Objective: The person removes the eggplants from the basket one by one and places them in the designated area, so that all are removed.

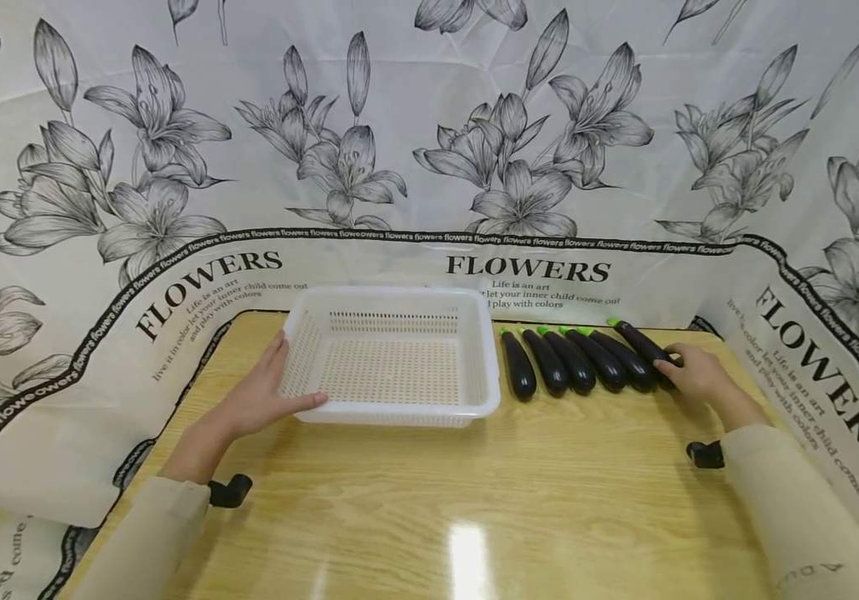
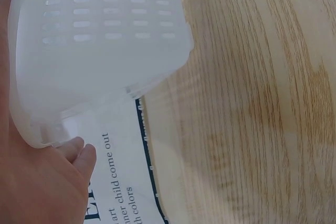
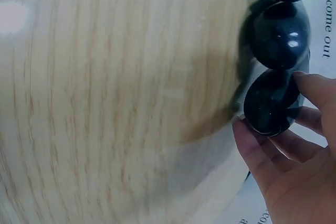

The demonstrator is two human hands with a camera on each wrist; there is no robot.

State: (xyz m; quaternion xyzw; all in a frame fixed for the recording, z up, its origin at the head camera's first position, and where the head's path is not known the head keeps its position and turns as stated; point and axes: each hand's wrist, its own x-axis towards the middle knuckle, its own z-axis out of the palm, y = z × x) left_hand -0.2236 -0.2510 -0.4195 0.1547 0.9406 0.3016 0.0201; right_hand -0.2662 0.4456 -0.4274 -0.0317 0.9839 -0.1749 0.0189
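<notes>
A white plastic basket [image 1: 399,410] with slotted walls stands at the back of the table, nothing inside it. My left hand [image 1: 258,402] grips its left front corner, thumb over the front rim and fingers along the left side. In the left wrist view, fingertips [image 2: 86,158] show past the basket's rim. To the right of the basket, several dark purple eggplants [image 1: 567,358] with green stem ends lie side by side. My right hand [image 1: 695,375] holds the rightmost eggplant [image 1: 635,340] near its blunt end. The right wrist view shows thumb and fingers around that eggplant [image 3: 268,103].
The wood-grain table [image 1: 414,492] stretches in front of the basket and eggplants. A white floral cloth [image 1: 369,192] hangs behind and at both sides. Black camera mounts, left [image 1: 230,492] and right [image 1: 705,454], are at the wrists.
</notes>
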